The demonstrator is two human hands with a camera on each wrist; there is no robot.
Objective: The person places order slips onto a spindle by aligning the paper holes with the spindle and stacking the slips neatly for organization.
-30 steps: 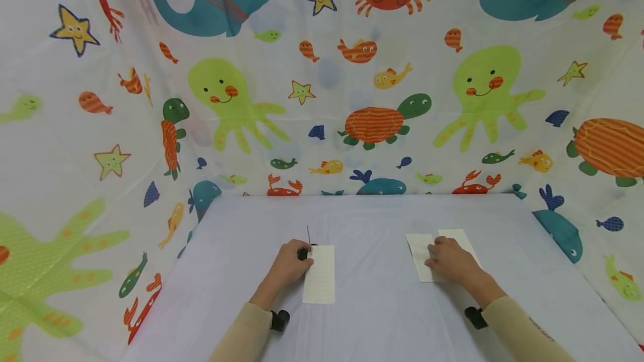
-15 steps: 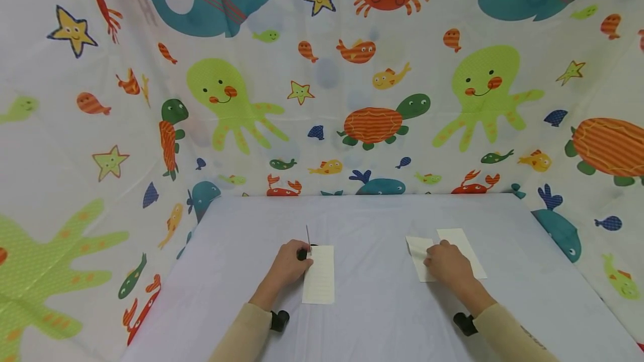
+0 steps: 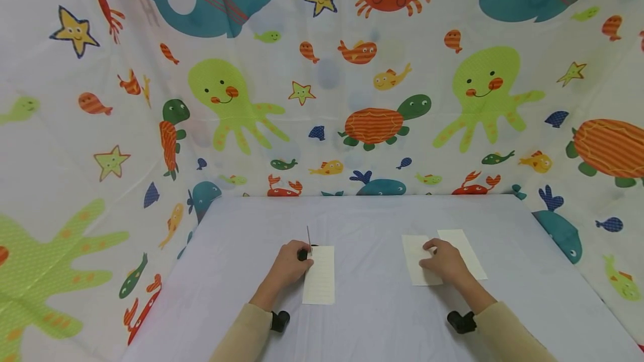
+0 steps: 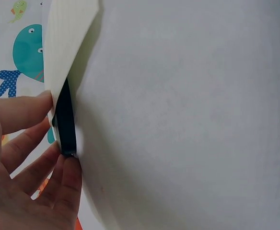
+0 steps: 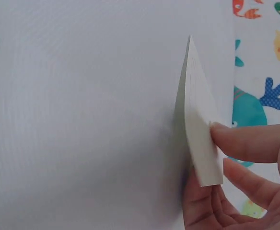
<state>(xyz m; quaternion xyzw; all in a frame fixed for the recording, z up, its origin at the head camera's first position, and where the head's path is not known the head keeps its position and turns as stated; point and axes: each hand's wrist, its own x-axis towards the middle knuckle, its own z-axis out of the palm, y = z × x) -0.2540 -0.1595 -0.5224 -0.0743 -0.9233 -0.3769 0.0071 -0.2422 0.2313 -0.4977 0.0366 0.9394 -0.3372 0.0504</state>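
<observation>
My left hand pinches the left edge of a cream lined paper slip, together with what looks like a pair of scissors. The scissors' black handle shows beside the fingers, with a thin blade pointing away. In the left wrist view a dark handle lies against the paper's underside. My right hand holds a second cream slip between thumb and fingers, its edge facing the camera in the right wrist view. A third slip lies on the table, partly behind that hand.
A white cloth covers the table. Its far edge meets a curtain printed with sea animals, which also hangs on both sides. Each wrist wears a black camera, such as the left wrist camera.
My right hand has shifted slightly left, bringing its slip left and a little toward me. More of the third slip shows. The left hand with the scissors and slip stays put.
</observation>
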